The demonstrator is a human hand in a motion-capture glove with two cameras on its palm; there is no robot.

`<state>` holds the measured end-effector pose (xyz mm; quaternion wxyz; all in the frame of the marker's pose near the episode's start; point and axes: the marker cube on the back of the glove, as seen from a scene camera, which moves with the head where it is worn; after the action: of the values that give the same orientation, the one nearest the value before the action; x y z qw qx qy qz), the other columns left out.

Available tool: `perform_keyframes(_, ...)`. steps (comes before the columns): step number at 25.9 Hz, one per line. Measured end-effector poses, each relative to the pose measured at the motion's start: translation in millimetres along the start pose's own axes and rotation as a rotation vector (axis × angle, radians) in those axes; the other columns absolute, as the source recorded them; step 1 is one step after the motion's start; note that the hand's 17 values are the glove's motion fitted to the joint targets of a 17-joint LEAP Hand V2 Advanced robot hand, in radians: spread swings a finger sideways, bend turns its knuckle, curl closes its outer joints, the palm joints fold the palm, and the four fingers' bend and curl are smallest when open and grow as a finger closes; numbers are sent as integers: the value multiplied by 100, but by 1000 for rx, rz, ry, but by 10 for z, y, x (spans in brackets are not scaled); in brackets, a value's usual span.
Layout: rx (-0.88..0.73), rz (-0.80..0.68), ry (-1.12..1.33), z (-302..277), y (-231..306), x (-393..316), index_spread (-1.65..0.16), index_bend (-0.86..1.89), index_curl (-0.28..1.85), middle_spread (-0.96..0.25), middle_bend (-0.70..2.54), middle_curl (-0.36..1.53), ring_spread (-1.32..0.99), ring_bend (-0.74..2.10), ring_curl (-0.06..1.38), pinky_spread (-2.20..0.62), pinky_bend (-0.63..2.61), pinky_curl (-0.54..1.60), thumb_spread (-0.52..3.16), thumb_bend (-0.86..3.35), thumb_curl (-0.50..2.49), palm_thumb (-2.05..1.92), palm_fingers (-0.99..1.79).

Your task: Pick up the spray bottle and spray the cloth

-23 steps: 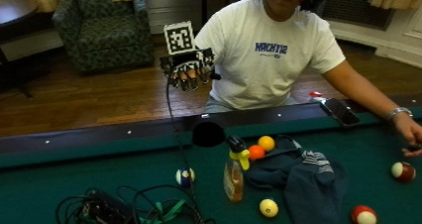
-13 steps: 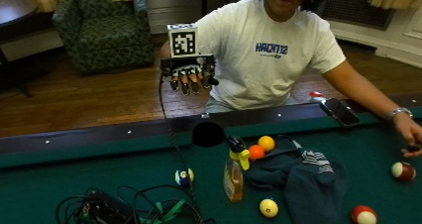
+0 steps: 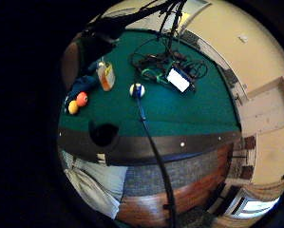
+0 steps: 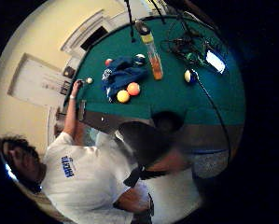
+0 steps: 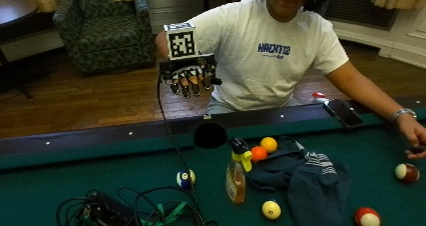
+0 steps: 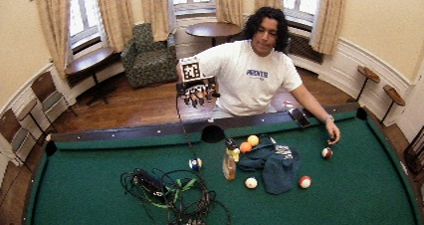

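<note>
Green felt carries the spray bottle (image 5: 235, 178) upright beside the cloth (image 5: 299, 178); my right hand (image 5: 188, 76) hovers empty, fingers relaxed, ready to reach.

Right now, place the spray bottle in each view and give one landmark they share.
Outside view: spray bottle upright left of the blue cloth.
Wide outside view: bottle mid-table.
Thumb-side palm view: bottle beside the cloth.
Little-finger-side palm view: bottle there.
Shared landmark: orange ball.

Your white cotton T-shirt (image 5: 266, 61) carries blue chest lettering, roughly "HACKTX 12"; the last characters are unclear. Nothing else reads.
</note>
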<state>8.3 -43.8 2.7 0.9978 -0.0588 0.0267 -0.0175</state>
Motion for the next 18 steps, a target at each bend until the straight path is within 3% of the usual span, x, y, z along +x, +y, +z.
perform_keyframes(18,-46,94,-176,737,-300,25,-41,12,19,-8,23,30,-4,47,28,23,34,29,98,-3,26,35,42)
